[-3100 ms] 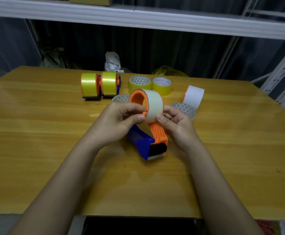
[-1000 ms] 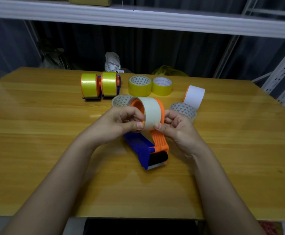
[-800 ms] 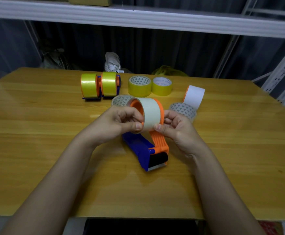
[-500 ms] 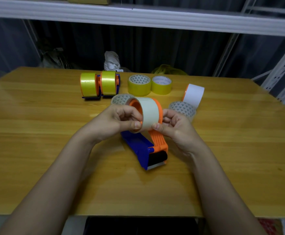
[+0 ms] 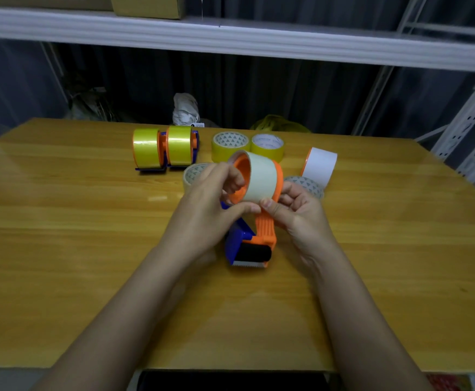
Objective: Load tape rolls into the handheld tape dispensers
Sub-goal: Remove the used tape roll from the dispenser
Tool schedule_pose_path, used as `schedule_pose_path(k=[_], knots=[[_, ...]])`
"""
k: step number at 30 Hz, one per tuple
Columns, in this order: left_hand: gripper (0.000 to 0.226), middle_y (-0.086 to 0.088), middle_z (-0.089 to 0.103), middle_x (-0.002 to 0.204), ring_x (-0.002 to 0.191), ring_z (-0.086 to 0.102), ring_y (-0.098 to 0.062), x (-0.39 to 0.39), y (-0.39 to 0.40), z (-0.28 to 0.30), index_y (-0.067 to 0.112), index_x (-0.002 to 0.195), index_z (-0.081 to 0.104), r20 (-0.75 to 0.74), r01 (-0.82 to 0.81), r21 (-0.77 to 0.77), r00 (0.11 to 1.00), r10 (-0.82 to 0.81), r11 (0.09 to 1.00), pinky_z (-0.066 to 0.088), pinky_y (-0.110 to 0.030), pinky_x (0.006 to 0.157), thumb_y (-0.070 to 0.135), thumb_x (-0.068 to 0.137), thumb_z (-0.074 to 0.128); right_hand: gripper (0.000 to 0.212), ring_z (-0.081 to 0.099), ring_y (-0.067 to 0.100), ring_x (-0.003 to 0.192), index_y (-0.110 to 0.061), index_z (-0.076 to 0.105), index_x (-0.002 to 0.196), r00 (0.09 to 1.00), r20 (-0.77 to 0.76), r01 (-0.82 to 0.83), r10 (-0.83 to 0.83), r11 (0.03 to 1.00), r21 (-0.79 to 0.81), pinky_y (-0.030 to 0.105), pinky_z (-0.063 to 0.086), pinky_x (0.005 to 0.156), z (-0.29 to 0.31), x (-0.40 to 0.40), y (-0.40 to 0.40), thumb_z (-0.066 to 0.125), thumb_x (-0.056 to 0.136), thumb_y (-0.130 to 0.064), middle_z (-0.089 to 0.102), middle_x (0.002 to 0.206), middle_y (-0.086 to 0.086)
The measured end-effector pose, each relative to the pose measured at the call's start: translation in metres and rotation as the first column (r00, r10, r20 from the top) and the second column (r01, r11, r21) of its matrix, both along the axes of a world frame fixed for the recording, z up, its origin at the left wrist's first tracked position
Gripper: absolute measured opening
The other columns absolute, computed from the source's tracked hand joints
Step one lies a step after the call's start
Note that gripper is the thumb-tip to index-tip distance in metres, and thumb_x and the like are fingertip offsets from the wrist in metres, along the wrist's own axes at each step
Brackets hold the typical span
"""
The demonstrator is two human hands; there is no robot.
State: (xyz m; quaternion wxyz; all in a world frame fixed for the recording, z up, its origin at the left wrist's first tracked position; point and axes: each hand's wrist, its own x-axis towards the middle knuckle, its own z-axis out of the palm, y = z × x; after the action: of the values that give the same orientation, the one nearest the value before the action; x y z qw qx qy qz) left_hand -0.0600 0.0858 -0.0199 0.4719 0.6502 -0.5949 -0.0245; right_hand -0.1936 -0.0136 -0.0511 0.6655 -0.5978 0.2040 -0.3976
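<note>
An orange-and-blue tape dispenser [image 5: 247, 244] stands on the wooden table [image 5: 61, 235] with its black roller and toothed blade toward me. A pale cream tape roll [image 5: 260, 177] sits on its orange hub. My left hand [image 5: 211, 210] holds the roll's left side, fingers in the hub and thumb under the roll. My right hand [image 5: 295, 210] pinches the roll's lower right edge with thumb and forefinger. Whether a loose tape end is pinched is too small to tell.
Two dispensers loaded with yellow tape [image 5: 163, 148] stand at the back left. Two yellow rolls [image 5: 230, 143] [image 5: 267, 145], a white roll [image 5: 319, 165] and two flat clear rolls [image 5: 195, 173] [image 5: 305, 184] lie behind my hands. A shelf beam [image 5: 230, 40] crosses overhead.
The dispenser has turned so its blade end points more squarely at me. Both hands have stayed on the cream roll, with the thumbs now meeting under it.
</note>
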Motion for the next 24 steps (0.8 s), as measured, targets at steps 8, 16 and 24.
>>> schedule_pose_path(k=[8, 16, 24], knots=[[0.027, 0.015, 0.056, 0.075, 0.073, 0.06, -0.004, -0.006, -0.002, 0.003, 0.02, 0.079, 0.058, -0.005, -0.095, -0.093, 0.995, 0.095, 0.991, 0.048, -0.014, 0.065, 0.023, 0.069, 0.082, 0.018, 0.07, 0.017, 0.08, -0.011, 0.062, 0.091, 1.0, 0.007, 0.003, -0.003, 1.0, 0.023, 0.027, 0.057, 0.075, -0.002, 0.001, -0.001, 0.062, 0.086, 0.006, 0.074, 0.084, 0.005], [0.015, 0.009, 0.063, 0.078, 0.072, 0.063, 0.001, 0.008, 0.001, 0.009, 0.019, 0.082, 0.063, -0.285, 0.123, 0.05, 0.953, -0.104, 0.991, 0.049, -0.012, 0.065, 0.014, 0.074, 0.075, 0.019, 0.07, 0.011, 0.081, -0.011, 0.064, 0.097, 0.999, -0.044, -0.011, 0.012, 1.0, 0.021, 0.022, 0.056, 0.071, 0.002, -0.001, 0.0, 0.061, 0.087, 0.004, 0.074, 0.082, -0.001], [0.025, 0.022, 0.064, 0.097, 0.089, 0.059, 0.014, 0.024, 0.004, 0.006, 0.036, 0.096, 0.065, -0.423, 0.3, 0.22, 0.887, -0.186, 0.928, 0.047, -0.007, 0.075, 0.012, 0.088, 0.06, 0.019, 0.069, 0.011, 0.082, -0.011, 0.064, 0.102, 0.995, -0.081, -0.051, 0.053, 0.998, 0.028, 0.022, 0.054, 0.071, 0.0, 0.0, -0.001, 0.061, 0.087, 0.001, 0.072, 0.088, 0.001]])
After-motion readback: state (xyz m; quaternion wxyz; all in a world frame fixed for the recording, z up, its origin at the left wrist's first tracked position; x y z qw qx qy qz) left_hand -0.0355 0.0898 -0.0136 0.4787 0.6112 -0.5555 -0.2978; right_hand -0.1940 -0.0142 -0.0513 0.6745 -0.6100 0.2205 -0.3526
